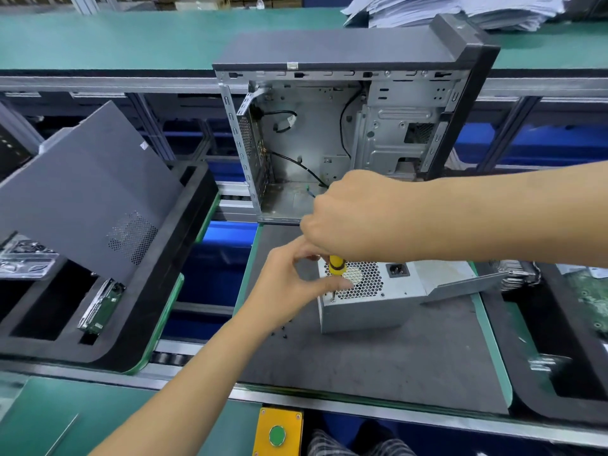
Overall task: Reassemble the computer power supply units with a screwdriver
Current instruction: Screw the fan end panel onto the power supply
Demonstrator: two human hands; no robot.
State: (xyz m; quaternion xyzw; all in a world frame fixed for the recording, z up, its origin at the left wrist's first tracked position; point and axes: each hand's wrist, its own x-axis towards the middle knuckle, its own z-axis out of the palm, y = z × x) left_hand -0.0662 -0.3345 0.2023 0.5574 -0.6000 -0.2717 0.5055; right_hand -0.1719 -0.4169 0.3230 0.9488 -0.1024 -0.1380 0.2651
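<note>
Head view: your right hand (355,218) is wrapped tight around the top of the screwdriver (336,265), so only a short run of yellow handle with a black band shows below your fist. Shaft drops straight down to the near left corner of the PSU (371,297). Your left hand (292,284) comes in from below; thumb and forefinger are narrowed at the shaft just under the handle, apparently steadying it, though whether they actually pinch the shaft or a screw you cannot tell from here.

PSU sits on the dark mat (394,363) directly under your fingers, vent grille and power socket facing up. A loose metal cover (460,284) leans off its right side, well clear of both hands.

Step in hand, by the look of it: driving a screw at the grille's corner. Next move calls for keeping the tip seated and the shaft upright while you turn; a tilt could slip the tip out.

A few small dark screws (282,332) lie on the mat just below your left wrist, easy to knock. Beyond your right knuckles stands the open case (329,133), cables hanging inside. Left of your left forearm, a side panel (88,189) leans on a foam tray (138,307) holding a drive. Nothing blocks the screwdriver; your own right fist hides the far side of the grille.
</note>
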